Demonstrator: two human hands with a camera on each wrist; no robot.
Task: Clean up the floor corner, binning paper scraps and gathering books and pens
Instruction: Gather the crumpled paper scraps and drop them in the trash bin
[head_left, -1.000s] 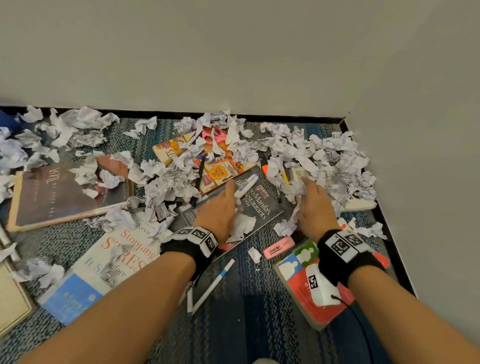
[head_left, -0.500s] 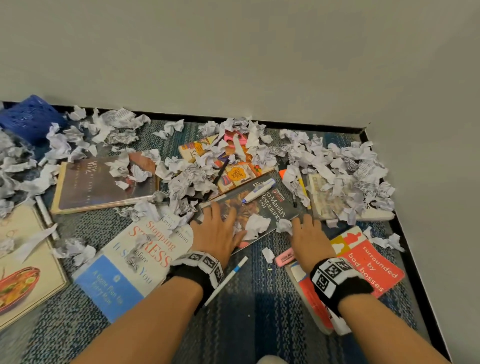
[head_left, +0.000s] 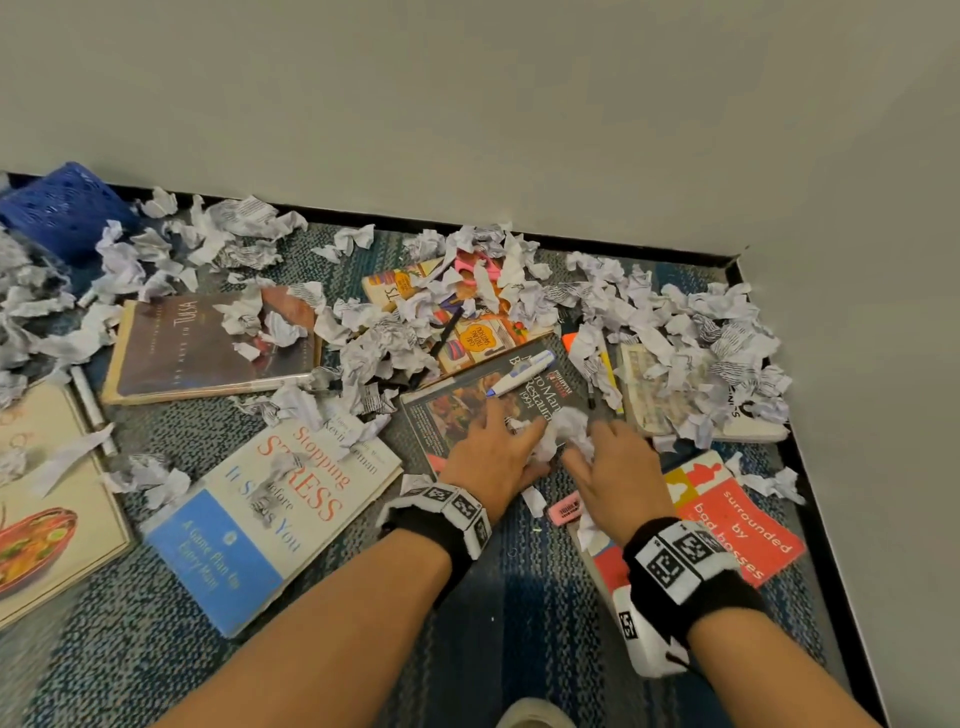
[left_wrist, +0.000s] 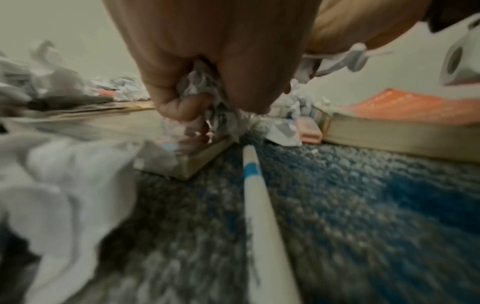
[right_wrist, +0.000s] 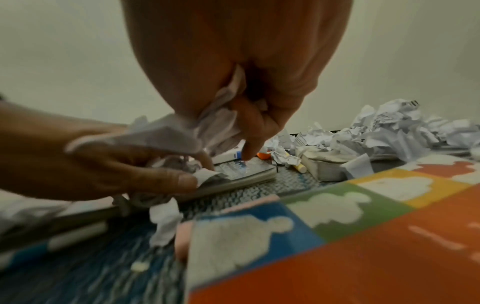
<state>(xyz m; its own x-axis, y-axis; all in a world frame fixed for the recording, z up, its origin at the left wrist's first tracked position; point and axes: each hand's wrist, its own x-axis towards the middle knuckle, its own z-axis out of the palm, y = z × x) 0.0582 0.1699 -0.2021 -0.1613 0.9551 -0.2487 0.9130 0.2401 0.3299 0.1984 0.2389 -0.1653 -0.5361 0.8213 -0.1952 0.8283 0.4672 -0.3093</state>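
Observation:
Crumpled paper scraps (head_left: 691, 332) litter the carpeted corner, over several books. Both hands meet on the dark restaurant-guide book (head_left: 467, 410). My left hand (head_left: 493, 452) curls its fingers round crumpled paper (left_wrist: 205, 86). My right hand (head_left: 608, 462) grips another wad of paper scraps (head_left: 569, 423) (right_wrist: 207, 127), touching the left hand. A white-and-blue pen (head_left: 519, 371) lies on that book. Another white pen (left_wrist: 257, 197) lies on the carpet under my left wrist. A red book (head_left: 737, 525) lies under my right wrist.
A blue perforated basket (head_left: 62, 210) stands at the far left by the wall. More books lie around: "Stopping Stress" (head_left: 280, 509), a brown one (head_left: 208, 348), a cookbook (head_left: 47, 509). A pink eraser (head_left: 566, 506) lies between my wrists. Walls close the corner on the right.
Both hands have drawn back toward me from the scrap pile and come together on the dark book, closing round paper. The view has shifted left, showing the blue basket.

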